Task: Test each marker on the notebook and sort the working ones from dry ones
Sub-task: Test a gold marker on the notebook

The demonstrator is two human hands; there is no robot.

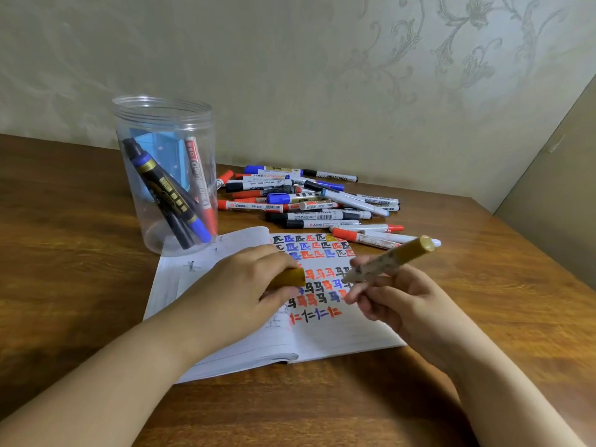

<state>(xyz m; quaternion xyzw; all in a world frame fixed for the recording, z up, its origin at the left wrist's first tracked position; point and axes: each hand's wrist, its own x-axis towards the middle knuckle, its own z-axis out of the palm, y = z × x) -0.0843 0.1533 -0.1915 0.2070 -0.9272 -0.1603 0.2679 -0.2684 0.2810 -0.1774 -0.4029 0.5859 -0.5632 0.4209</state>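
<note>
While an open notebook (322,337) lies flat on a brown wooden table (80,285), two bare hands hover just above its pages. The right hand (396,304), over the notebook's right page, has its fingers curled around a gold marker (392,258), which is tilted so its rear end points up and away beyond the notebook's far right corner; the writing end is hidden among the fingers. The left hand (245,282), over the middle of the notebook, grips a gold cap (290,278) between curled fingers and thumb, with the cap's end pointing toward the marker. The cap and marker are apart.

The right page of the notebook is covered with rows of test marks (314,269) in black, blue and red, plus one small gold mark in the top row.

Just beyond the notebook's far left corner stands a clear plastic jar (164,175), upright and lidless, with several markers leaning inside: one dark with a blue end, one white with a red end, and others in black.

Beyond the notebook's far right edge lies a loose pile of markers (306,201), mostly white barrels with red, blue or black caps, nearly touching the notebook.
</note>
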